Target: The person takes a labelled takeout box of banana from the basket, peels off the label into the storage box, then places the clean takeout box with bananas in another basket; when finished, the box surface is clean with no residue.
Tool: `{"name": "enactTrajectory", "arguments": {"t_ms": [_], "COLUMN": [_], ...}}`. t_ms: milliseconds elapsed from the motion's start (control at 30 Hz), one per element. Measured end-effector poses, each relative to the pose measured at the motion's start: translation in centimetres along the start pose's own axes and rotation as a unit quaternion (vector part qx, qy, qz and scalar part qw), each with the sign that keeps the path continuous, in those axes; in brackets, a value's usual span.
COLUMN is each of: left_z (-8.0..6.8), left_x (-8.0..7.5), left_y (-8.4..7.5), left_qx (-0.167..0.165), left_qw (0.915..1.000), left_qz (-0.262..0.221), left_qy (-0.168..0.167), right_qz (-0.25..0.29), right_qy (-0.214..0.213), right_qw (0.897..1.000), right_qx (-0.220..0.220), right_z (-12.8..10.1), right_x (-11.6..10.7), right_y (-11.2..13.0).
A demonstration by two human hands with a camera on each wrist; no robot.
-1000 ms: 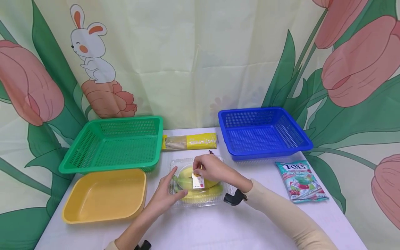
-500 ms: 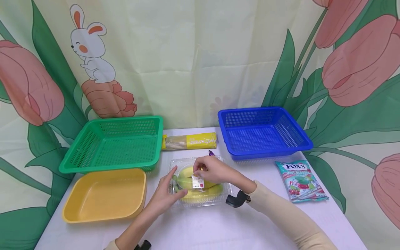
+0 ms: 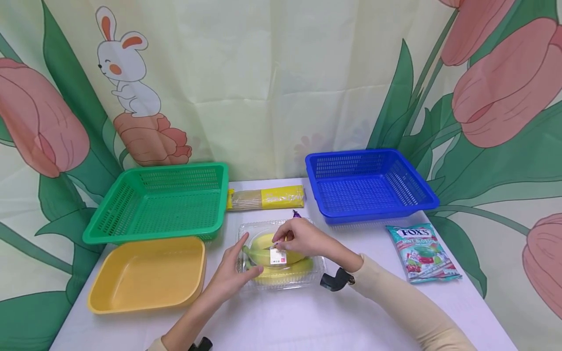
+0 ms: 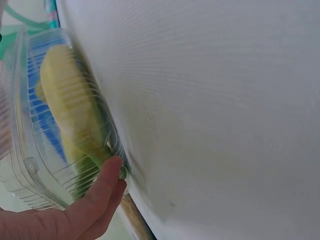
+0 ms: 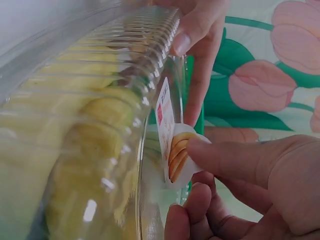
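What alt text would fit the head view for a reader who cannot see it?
Two bare hands work on a clear plastic clamshell box of yellow bananas on a white table: the left hand steadies its left side while the right hand pinches the white price label on its lid. Around it lie a green basket, a blue basket and a yellow tray.

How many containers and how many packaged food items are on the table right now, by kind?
Mesh baskets: 2, green basket and blue basket.
Trays: 1, yellow tray.
Food packs: 3, clear banana box, noodle pack, candy bag.
Total: 6.
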State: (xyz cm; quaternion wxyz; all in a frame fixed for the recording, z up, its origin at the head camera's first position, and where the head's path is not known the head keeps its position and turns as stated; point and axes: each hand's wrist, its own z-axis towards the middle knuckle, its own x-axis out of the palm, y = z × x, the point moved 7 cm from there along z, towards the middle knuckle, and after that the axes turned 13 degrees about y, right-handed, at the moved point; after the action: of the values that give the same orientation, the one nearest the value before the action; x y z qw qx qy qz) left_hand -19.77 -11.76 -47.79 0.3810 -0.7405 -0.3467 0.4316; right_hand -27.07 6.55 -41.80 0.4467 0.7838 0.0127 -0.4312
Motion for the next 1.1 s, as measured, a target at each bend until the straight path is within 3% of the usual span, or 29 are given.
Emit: {"name": "enactTrajectory", "arguments": {"t_ms": [233,500,833,1100], "left_z": [0.08,0.12,0.26,0.12], "left_x": [0.05,0.09,0.01,-0.01], "left_y": [0.2,0.26,0.22,0.13], "left_qx": [-0.004,-0.004,0.0,-0.002], "left_qw": [1.0,1.0,1.0,1.0], "left_qz": [-0.004,-0.003,-0.005,-0.005], "left_qy": [0.001,0.001,-0.001,0.0], "right_qz": [-0.04,-0.035,-0.058,-0.05], "right_qy": [-0.021,-0.027,-0.037,-0.033], "right_qw": [0.999,0.999,0.998,0.998], "right_qx": [0.009,-0.014,0.008,-0.024], "right_z": [-0.37,-0.68,-0.64,-0.8], "right_x": [-0.25,-0.34,-0.28,-0.2], "right_y": [0.51,0.62,0.44,0.56]}}
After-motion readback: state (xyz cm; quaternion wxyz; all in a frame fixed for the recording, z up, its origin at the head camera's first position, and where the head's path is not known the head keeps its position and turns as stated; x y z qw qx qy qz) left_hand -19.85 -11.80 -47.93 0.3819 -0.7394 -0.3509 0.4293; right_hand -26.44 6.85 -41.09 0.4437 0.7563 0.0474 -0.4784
